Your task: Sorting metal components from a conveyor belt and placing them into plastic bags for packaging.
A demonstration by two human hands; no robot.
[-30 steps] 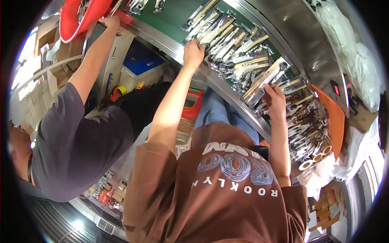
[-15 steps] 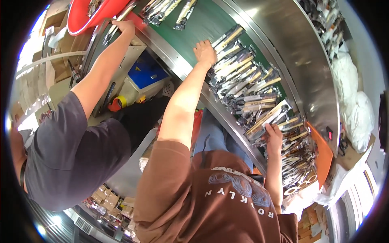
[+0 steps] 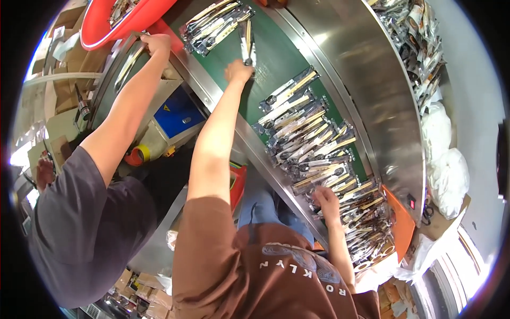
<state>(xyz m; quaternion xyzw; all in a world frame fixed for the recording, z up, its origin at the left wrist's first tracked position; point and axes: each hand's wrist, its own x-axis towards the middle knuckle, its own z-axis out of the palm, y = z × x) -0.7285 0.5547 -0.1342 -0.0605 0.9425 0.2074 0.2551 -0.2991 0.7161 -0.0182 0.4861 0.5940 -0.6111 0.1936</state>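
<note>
Clear plastic cutlery packets with pale chopsticks and dark spoon-like pieces lie in an overlapping row (image 3: 305,133) on the green conveyor belt (image 3: 279,45). My left hand (image 3: 239,72) reaches over the belt, its fingers closed at the near end of a single cutlery packet (image 3: 246,40). Beyond it lies a separate group of packets (image 3: 215,26). At the near side of the row is my right hand (image 3: 325,202), fingers loosely bent and apart against the packets' ends. I see nothing held in it.
On the left, a co-worker in a dark shirt (image 3: 90,223) reaches a hand (image 3: 156,43) toward a red basin (image 3: 101,26). An orange panel (image 3: 398,223) borders the belt's right end. White bags (image 3: 446,175) and more packets (image 3: 414,48) lie past the metal guard (image 3: 356,58).
My left hand has moved away from the row, left and farther up the belt to the single packet. My right hand has drawn back toward the belt's near edge. The view has shifted.
</note>
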